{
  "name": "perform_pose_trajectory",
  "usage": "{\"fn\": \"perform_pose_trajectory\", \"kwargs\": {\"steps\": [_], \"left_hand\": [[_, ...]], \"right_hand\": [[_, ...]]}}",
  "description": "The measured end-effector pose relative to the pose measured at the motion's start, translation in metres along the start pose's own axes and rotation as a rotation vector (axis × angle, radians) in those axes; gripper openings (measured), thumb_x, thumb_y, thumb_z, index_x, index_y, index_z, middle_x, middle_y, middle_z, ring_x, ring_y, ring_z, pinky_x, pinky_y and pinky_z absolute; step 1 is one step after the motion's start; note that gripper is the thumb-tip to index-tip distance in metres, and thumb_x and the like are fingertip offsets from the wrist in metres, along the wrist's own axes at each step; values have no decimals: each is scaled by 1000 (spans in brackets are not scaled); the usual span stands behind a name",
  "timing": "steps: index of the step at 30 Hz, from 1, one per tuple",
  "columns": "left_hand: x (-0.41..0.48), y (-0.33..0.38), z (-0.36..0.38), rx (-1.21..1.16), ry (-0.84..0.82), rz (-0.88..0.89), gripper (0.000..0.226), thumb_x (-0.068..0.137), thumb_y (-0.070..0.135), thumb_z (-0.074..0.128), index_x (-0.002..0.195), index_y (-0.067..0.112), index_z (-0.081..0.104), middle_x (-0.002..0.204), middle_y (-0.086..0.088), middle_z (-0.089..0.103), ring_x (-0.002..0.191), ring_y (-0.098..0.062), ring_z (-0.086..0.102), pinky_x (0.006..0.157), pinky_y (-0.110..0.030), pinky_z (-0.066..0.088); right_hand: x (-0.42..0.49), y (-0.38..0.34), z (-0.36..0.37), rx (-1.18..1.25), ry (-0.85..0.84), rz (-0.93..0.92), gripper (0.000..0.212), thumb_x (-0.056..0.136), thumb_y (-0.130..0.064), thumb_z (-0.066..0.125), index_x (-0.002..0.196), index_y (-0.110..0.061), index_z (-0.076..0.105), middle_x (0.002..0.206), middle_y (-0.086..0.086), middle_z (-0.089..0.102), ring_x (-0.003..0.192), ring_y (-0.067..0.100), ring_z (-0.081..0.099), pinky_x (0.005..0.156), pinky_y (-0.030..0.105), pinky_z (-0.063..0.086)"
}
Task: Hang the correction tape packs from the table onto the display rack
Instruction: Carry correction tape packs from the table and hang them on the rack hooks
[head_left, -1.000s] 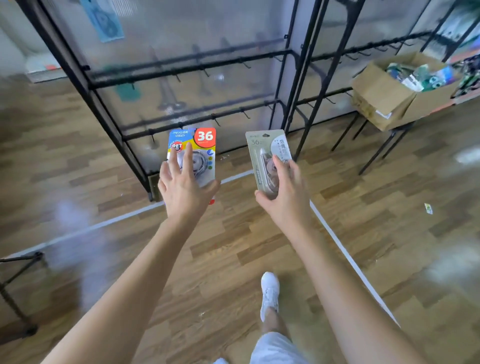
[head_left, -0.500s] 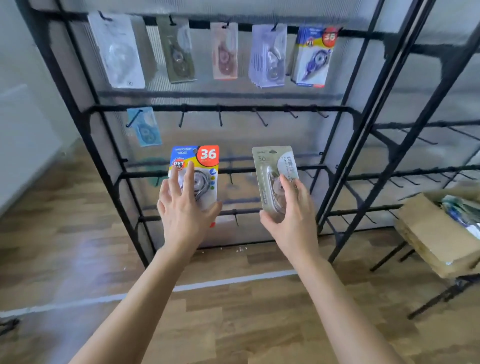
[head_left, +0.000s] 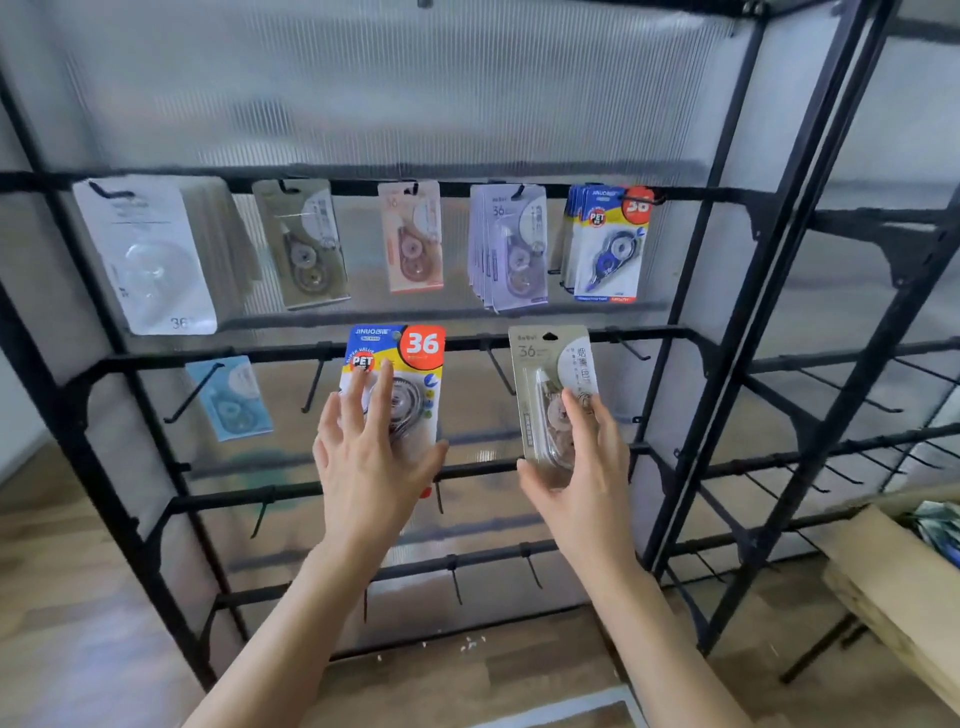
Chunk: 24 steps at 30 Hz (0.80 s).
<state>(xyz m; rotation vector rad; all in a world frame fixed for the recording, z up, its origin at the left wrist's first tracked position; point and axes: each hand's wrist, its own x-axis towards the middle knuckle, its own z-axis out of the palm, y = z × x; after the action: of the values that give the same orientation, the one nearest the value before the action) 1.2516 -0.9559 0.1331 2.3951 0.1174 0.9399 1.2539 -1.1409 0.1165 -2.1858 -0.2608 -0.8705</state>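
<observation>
Two packs are up in front of you, one in each hand. Your left hand (head_left: 363, 467) holds the blue-and-yellow correction tape pack (head_left: 410, 351), fingers spread over its face and thumb hooked round its lower right edge. Your right hand (head_left: 584, 478) grips the beige correction tape pack (head_left: 543, 358) by its lower half. Both packs sit just in front of the second rail (head_left: 660, 332) of the display rack (head_left: 724, 291), their tops level with it.

The risk, as I judge it, is that each hang hole is small and you are aiming two at once. A hook (head_left: 500, 371) could miss its hole, bend the card, or push a pack out of your left hand's loose hold.

Both cards look flat, stiff and light, each with a clear blister over the dispenser. Farther back, the hung packs (head_left: 511, 244) fill the top rail in five groups.
</observation>
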Motion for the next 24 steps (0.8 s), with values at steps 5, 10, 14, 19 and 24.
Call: {"fn": "perform_pose_trajectory", "kwargs": {"steps": [5, 10, 14, 19, 24], "left_hand": [[27, 0, 23, 19, 7, 19, 95, 74, 34, 78, 150, 26, 22, 154, -4, 27, 140, -31, 22, 109, -44, 20], [42, -8, 28, 60, 108, -57, 95, 73, 36, 78, 149, 27, 21, 155, -5, 26, 141, -33, 21, 110, -46, 20], [52, -24, 17, 142, 221, -108, 97, 70, 31, 82, 149, 23, 26, 156, -8, 25, 141, -36, 21, 109, -51, 21], [62, -39, 2, 182, 342, -157, 99, 69, 31, 83, 150, 23, 27, 155, -10, 26, 140, -38, 21, 109, -53, 22], [80, -64, -13, 189, 371, -143, 97, 70, 33, 82, 149, 24, 27, 155, -10, 26, 141, -37, 20, 109, -52, 22]], "right_hand": [[27, 19, 15, 13, 28, -10, 75, 70, -14, 81, 136, -6, 47, 142, 22, 40, 127, 40, 43, 94, 57, 45], [61, 26, 35, 76, -12, -88, 75, 70, -12, 82, 135, -3, 48, 141, 24, 40, 126, 43, 43, 98, 58, 42], [89, 13, 57, 141, -36, -176, 74, 69, -13, 82, 135, -3, 49, 140, 25, 41, 122, 43, 45, 101, 51, 41], [105, -5, 86, 209, -92, -263, 75, 69, -14, 82, 135, -2, 48, 139, 24, 42, 127, 41, 42, 104, 48, 37], [114, -34, 121, 235, -99, -310, 76, 68, -14, 83, 135, -2, 49, 139, 24, 43, 124, 43, 45, 101, 52, 40]]}}
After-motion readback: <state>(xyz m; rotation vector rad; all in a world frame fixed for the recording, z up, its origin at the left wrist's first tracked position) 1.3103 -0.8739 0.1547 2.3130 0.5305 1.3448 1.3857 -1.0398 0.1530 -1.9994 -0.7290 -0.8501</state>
